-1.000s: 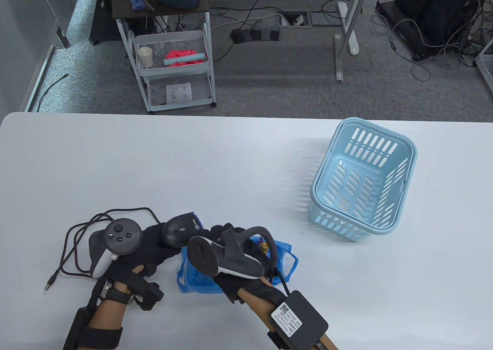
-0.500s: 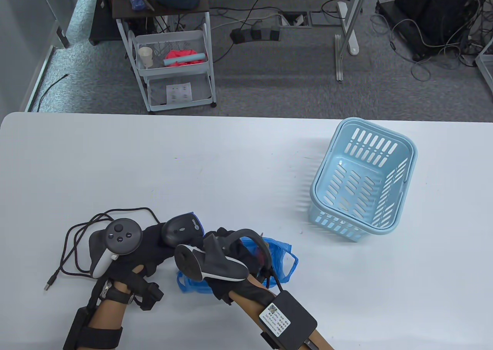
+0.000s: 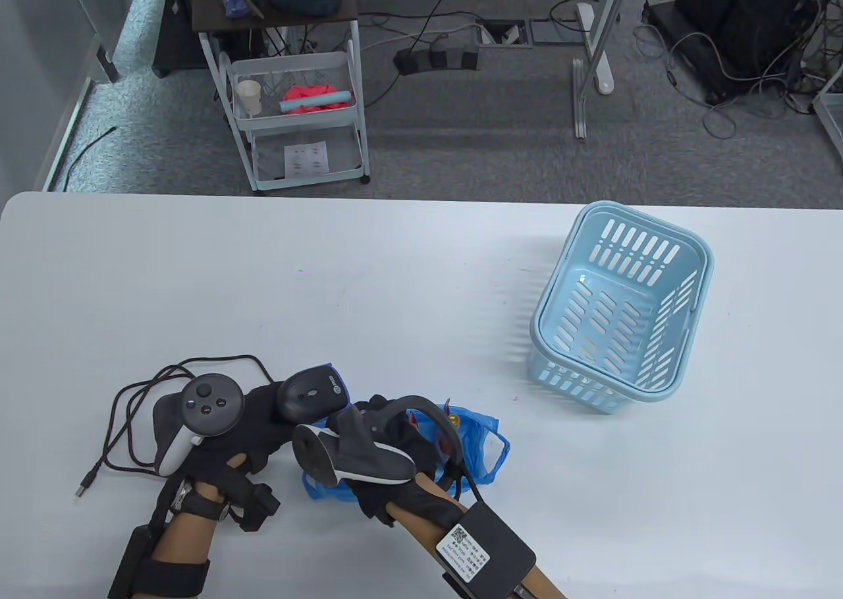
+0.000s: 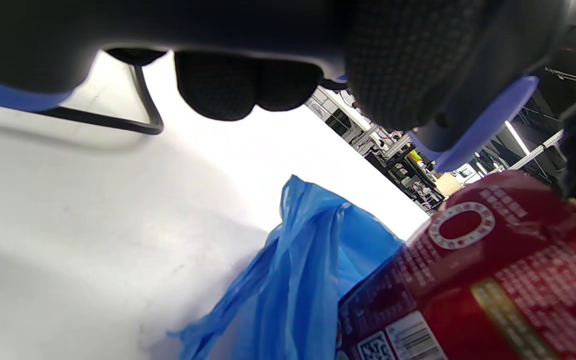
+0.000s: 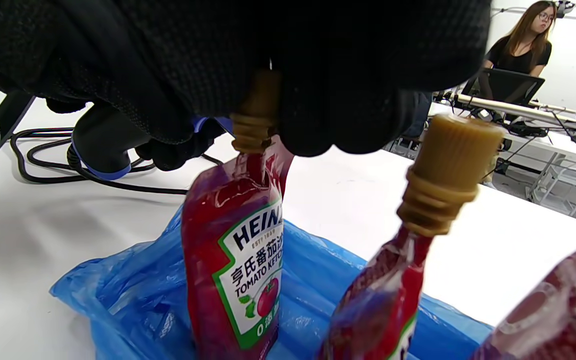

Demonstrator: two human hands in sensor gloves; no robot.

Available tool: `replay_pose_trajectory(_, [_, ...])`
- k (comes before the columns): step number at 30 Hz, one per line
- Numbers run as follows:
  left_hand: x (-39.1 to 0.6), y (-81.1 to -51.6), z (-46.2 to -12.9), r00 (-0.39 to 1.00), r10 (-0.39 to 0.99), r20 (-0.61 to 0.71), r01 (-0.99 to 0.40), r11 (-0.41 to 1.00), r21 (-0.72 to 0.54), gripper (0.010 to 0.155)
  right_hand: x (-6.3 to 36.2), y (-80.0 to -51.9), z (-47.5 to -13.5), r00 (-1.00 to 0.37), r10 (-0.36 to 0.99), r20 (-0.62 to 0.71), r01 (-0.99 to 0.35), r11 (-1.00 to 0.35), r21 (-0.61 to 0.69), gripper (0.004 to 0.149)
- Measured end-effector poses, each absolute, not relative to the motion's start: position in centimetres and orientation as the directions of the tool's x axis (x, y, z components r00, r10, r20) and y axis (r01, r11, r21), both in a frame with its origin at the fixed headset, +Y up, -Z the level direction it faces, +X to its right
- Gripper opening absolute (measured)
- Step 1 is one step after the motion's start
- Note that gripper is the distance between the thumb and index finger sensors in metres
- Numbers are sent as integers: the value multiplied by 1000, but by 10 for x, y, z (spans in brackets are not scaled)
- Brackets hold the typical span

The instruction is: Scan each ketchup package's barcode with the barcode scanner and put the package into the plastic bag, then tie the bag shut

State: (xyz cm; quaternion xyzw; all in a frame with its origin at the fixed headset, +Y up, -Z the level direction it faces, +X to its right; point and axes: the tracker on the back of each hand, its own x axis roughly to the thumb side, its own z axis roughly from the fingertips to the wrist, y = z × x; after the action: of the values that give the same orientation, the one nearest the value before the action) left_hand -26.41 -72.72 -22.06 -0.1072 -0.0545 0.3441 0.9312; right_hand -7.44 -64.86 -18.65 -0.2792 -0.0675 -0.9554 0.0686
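My left hand [image 3: 273, 411] grips the black barcode scanner [image 3: 311, 391], whose blue-trimmed head shows in the left wrist view [image 4: 468, 115], aimed toward the blue plastic bag [image 3: 484, 437]. My right hand [image 3: 388, 431] hovers over the bag's mouth. In the right wrist view its fingertips [image 5: 318, 100] pinch the tan cap of a red ketchup pouch [image 5: 235, 270], which hangs upright with its bottom inside the bag [image 5: 133, 295]. A second pouch [image 5: 383, 300] stands beside it in the bag. The printed back of a ketchup pack [image 4: 493, 270] fills the left wrist view's lower right.
A light blue slotted basket [image 3: 619, 315] sits at the table's right. The scanner's black cable [image 3: 132, 414] loops at the near left. A white cart [image 3: 296, 111] stands on the floor beyond the table. A person [image 5: 523, 45] sits at a far desk.
My right hand has shifted left and a little toward me over the bag, carrying the pouch. The left hand and scanner have stayed put.
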Motion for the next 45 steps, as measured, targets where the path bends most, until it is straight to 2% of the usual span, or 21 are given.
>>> replay_pose_trajectory(5, [-264, -727, -221, 757, 653, 28, -630, 740, -238, 51, -68, -639, -186, -846, -58, 529, 110, -992, 67, 46])
replay_pose_trajectory(12, [-263, -728, -221, 758, 651, 29, -627, 741, -242, 51, -43, -619, -186, -867, 58, 495, -43, -998, 42, 47])
replay_pose_trajectory(23, [-265, -727, -221, 750, 662, 25, -638, 732, -239, 51, 35, -603, -185, -911, 167, 378, -200, -979, -49, 55])
replay_pose_trajectory(33, [-265, -728, -221, 752, 658, 19, -635, 733, -243, 51, 107, -629, -179, -941, 203, 270, -227, -972, -61, 60])
replay_pose_trajectory(45, [-266, -728, -221, 753, 658, 17, -635, 734, -240, 51, 142, -671, -168, -955, 200, 219, -216, -975, -49, 67])
